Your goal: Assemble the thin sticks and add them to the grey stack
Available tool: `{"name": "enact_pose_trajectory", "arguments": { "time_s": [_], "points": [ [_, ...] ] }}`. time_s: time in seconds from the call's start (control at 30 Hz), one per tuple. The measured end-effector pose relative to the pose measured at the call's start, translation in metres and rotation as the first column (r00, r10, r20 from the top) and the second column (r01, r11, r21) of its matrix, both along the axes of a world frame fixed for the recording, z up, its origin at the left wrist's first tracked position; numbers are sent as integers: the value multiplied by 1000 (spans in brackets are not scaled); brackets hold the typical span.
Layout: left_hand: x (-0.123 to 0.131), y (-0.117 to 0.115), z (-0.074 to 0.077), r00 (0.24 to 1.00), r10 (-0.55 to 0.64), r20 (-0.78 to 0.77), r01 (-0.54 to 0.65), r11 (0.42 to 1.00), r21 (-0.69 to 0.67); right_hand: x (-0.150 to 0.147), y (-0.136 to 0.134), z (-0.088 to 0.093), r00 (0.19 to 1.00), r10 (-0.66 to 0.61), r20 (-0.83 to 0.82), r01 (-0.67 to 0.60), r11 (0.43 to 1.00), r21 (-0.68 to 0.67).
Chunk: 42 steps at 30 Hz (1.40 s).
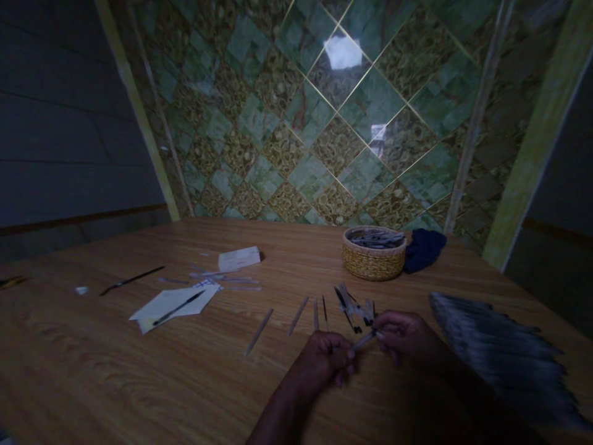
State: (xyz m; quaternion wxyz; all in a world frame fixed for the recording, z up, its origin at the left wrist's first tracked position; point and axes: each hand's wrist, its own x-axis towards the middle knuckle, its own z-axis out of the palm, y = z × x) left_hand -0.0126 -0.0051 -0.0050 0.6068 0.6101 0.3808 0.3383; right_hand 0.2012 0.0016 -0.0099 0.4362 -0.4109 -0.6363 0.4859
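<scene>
My left hand (324, 360) is closed around one end of a slim, pale pen barrel (363, 341). At its other end the fingers of my right hand (404, 335) pinch it, by a small dark part. Just beyond my hands lies a loose pile of pen parts (348, 304), some clear and some black. Left of that pile, a thin dark refill (325, 312) and several pale tubes (258, 332) are spread over the wooden table (185, 383). Fine detail between my fingertips is too dim to make out.
A woven basket (374, 261) full of pens stands at the back right, beside a dark blue cloth (424, 249). Many pens (500, 352) lie in a row at the right. Further left are a white box (239, 258), paper with a black pen (178, 308), and thin strips (227, 278).
</scene>
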Motion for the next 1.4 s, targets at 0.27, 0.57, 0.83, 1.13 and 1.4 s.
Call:
{"name": "enact_pose_trajectory", "arguments": {
  "time_s": [0.27,0.57,0.83,1.13,1.4],
  "points": [
    [1,-1,1,996,-8,-89,10,1000,22,4,-1,2,993,1,117,-6,999,43],
    [0,-3,6,992,-39,-119,40,999,4,4,-4,7,987,64,148,-72,996,49],
    [-1,-5,11,990,-27,-140,31,999,26,2,-3,1,990,66,122,-71,997,35],
    [-1,-7,10,978,-25,-208,37,998,54,3,-4,-2,978,95,186,-94,995,-11],
    [-3,-2,3,954,-3,-299,87,960,268,1,-3,-11,982,122,147,-101,984,-144]
  ]
}}
